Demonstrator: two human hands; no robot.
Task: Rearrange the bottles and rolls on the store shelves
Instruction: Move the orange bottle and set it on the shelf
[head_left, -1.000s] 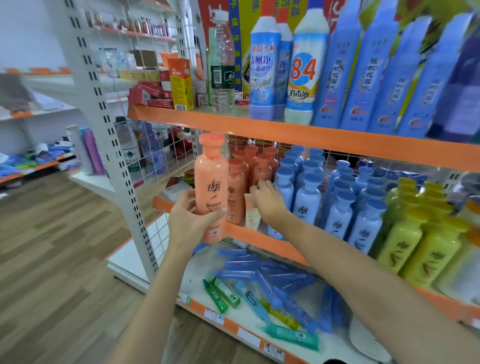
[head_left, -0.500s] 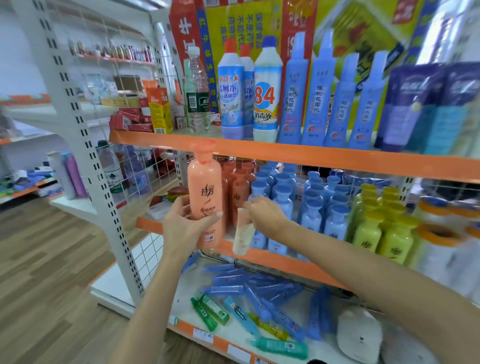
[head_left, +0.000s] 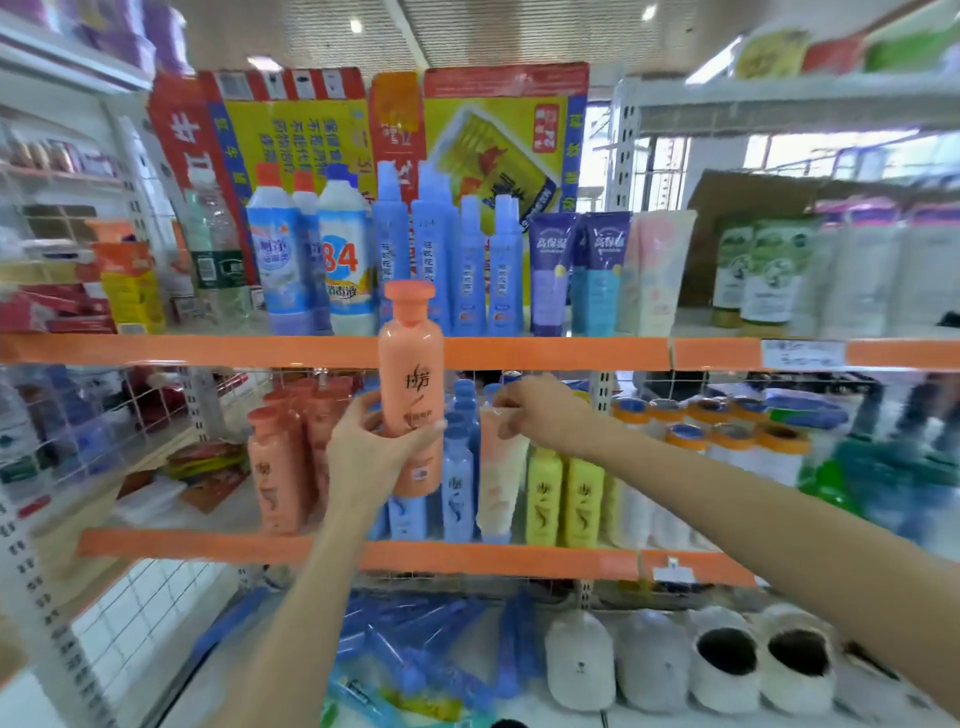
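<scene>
Right, head view: your left hand (head_left: 374, 457) grips the orange bottle (head_left: 411, 384) round its lower half, fingers curled on the front, bottle upright and lifted clear in front of the middle shelf (head_left: 467, 558). Its cap overlaps the orange edge of the upper shelf (head_left: 571, 353).

Your right hand (head_left: 545, 415) pinches the top of a pale tube (head_left: 501, 488), peach fading to cream, hanging down in front of the blue bottles (head_left: 457, 483) on the middle shelf. Whether the tube's lower end touches the shelf, can't tell. Hands are apart, each clamped on its own item.

Middle shelf, left to right: a group of matching orange bottles (head_left: 275, 467), the blue ones, yellow bottles (head_left: 563, 499), then tape rolls (head_left: 727, 441) with orange rims.

Upper shelf: white and blue cleaner bottles (head_left: 311, 260), one marked 84, tall blue bottles (head_left: 467, 260), purple tubes (head_left: 576, 270), a pale tube just beside them.

Bottom shelf (head_left: 156, 623): blue packets (head_left: 415, 649) lying loose, white slippers (head_left: 727, 660) to their right. Frame is motion-blurred at the edges.
</scene>
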